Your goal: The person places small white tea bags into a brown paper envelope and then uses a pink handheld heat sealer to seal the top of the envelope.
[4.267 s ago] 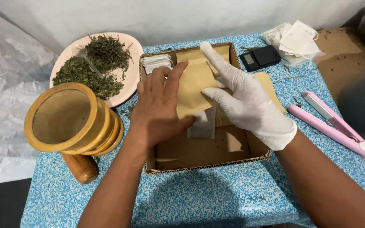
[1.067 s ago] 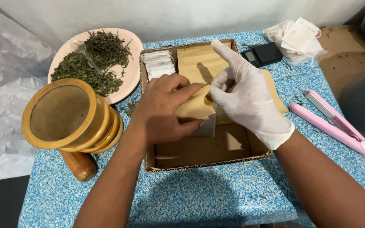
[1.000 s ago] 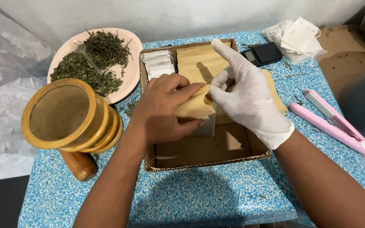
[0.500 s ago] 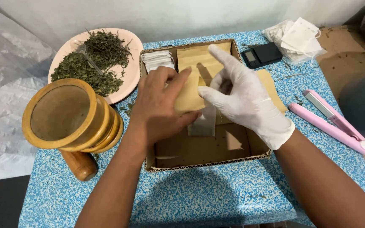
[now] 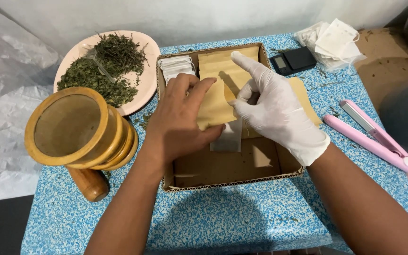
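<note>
Bare left hand (image 5: 180, 123) pinching, gloved right hand (image 5: 275, 111) (index finger raised) alongside.

A single head-worn camera supplied the only view, so no overlap with a second view existed. It looked steeply down and forward from above the near edge of the blue speckled table (image 5: 242, 222), close enough that both forearms entered from the bottom of the frame. The cardboard box (image 5: 223, 182) sat at centre frame, with the left hand (image 5: 180, 123) and the gloved right hand (image 5: 275, 111) over it. The pink plate (image 5: 140, 92) occupied the upper left, the wooden mortar (image 5: 79, 130) the left, the pink flat iron (image 5: 378, 141) the right edge. The far wall closed off the top of the frame.
</note>
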